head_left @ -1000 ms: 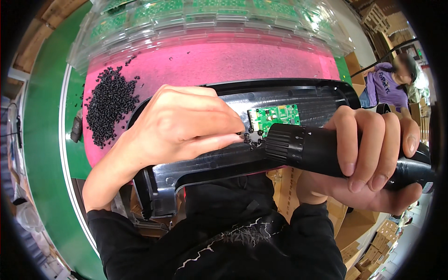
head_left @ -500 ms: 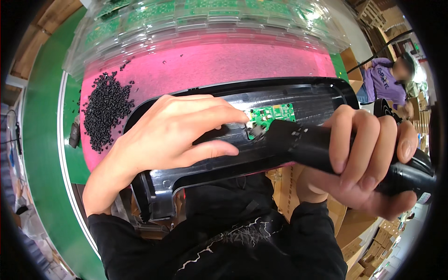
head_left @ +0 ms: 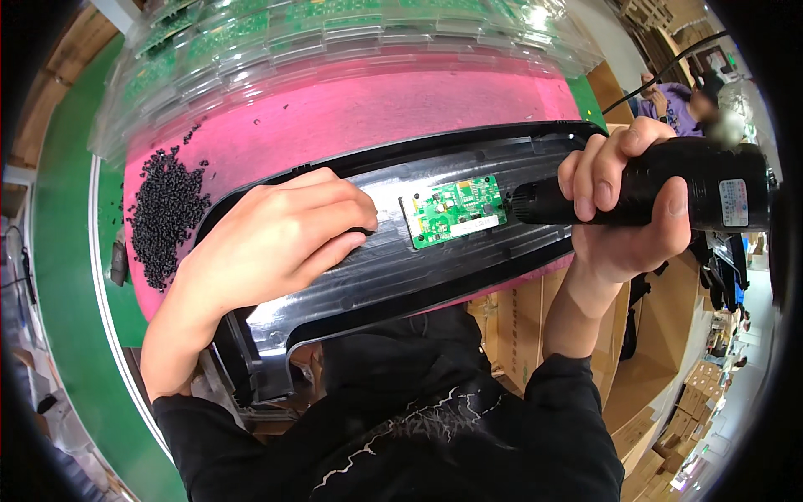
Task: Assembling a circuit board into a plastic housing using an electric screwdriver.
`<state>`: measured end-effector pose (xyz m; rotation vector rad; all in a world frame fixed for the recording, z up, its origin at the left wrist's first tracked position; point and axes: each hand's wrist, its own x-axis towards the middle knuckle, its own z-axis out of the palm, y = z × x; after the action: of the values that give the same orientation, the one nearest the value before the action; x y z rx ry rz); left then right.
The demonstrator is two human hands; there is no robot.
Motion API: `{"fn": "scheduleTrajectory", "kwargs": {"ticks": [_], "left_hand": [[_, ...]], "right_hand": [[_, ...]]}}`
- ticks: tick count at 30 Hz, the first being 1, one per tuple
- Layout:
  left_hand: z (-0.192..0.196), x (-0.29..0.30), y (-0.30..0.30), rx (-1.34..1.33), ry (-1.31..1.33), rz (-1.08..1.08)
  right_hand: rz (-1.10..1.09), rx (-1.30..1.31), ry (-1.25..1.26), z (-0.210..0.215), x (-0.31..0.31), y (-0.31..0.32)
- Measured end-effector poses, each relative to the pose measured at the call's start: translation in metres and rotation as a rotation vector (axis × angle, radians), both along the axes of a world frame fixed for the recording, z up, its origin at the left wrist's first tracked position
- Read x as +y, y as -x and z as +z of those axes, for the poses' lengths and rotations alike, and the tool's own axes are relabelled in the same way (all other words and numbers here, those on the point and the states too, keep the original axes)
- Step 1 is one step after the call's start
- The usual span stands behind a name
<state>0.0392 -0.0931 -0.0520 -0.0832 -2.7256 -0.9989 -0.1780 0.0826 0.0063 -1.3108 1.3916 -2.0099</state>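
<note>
A long black plastic housing [head_left: 335,289] lies open side up before me, with a green circuit board [head_left: 456,211] seated in its middle. My right hand [head_left: 623,188] grips a thick black electric screwdriver [head_left: 707,180], its narrow nose pointing left at the board's right end. Whether its bit touches a screw there is too small to tell. My left hand [head_left: 276,238] hovers over the left part of the housing, left of the board. Its thumb and fingertips are drawn together; what they pinch, if anything, is hidden.
A heap of small black screws [head_left: 163,222] lies on the pink mat [head_left: 335,105] at the left. Stacked clear plastic trays [head_left: 376,46] of green boards stand at the back. Cardboard boxes [head_left: 661,335] are on the right; a person in purple [head_left: 673,105] is beyond.
The screwdriver has moved from the board's left end to its right end, uncovering the board. My left hand has drawn back leftward from the board, its thumb and fingers closing together.
</note>
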Motion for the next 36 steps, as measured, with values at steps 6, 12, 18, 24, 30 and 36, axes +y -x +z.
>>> {"fn": "scheduleTrajectory", "kwargs": {"ticks": [6,12,18,24,30,36], "left_hand": [[0.003,0.002,0.002,0.0,0.003,0.008],[0.007,0.001,0.001,0.017,0.041,0.01],[0.022,0.003,0.0,0.354,0.119,0.248],[0.021,0.0,-0.008,-0.186,0.277,0.458],[0.025,-0.009,-0.025,-0.2,0.332,0.419],[0.014,-0.009,-0.032,-0.197,0.409,0.413]], "right_hand": [[0.005,0.003,-0.021,-0.002,-0.001,-0.004],[0.055,0.101,-0.053,-0.006,-0.011,-0.011],[0.062,-0.016,-0.047,0.002,-0.007,-0.002],[0.109,-0.151,-0.083,-0.003,-0.011,0.028],[0.529,-0.074,-0.081,-0.004,-0.003,0.016],[0.243,-0.284,-0.078,0.006,-0.002,0.006]]}}
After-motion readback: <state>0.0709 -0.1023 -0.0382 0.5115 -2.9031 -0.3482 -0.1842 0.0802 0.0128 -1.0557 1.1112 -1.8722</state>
